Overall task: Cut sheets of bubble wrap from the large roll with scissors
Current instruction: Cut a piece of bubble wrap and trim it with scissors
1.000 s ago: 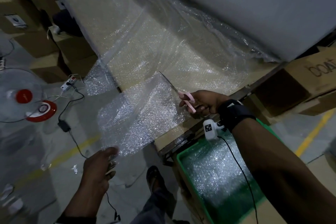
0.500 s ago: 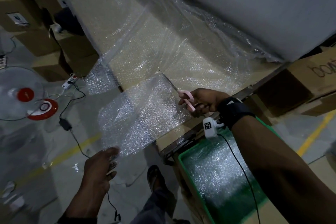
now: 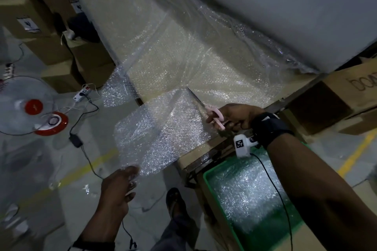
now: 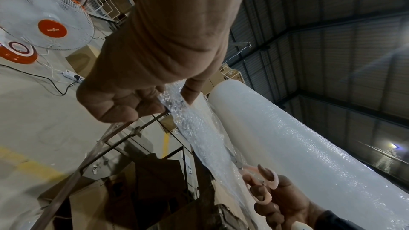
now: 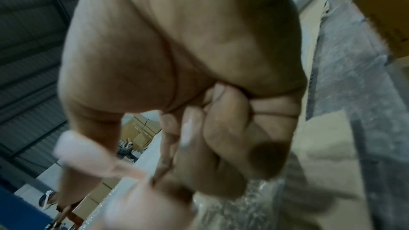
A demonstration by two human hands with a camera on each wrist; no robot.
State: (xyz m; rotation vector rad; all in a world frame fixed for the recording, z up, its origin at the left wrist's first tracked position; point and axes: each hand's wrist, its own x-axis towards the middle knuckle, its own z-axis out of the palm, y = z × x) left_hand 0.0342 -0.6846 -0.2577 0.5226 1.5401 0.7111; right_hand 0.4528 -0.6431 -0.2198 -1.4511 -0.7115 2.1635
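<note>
Clear bubble wrap (image 3: 183,51) runs from the large white roll (image 3: 285,6) across the table. A partly cut flap (image 3: 159,134) hangs off the near edge. My left hand (image 3: 126,177) pinches the flap's lower corner and holds it taut; the left wrist view shows the flap (image 4: 190,125) edge-on between thumb and fingers (image 4: 124,104), with the roll (image 4: 298,146) behind. My right hand (image 3: 232,116) grips pink-handled scissors (image 3: 212,114), whose blades (image 3: 193,96) point up-left into the cut line. The right wrist view shows fingers (image 5: 221,137) curled through the blurred pink handles (image 5: 88,153).
A green crate (image 3: 206,177) holding bubble wrap stands below the table's near corner. Cardboard boxes (image 3: 350,96) sit at the right and far left. A white and red fan (image 3: 30,106), a power strip (image 3: 81,93) and cables lie on the floor at left. My foot (image 3: 175,204) is below the flap.
The scissors have hardly moved along the cut. Both hands keep their hold; the flap stays stretched the same way.
</note>
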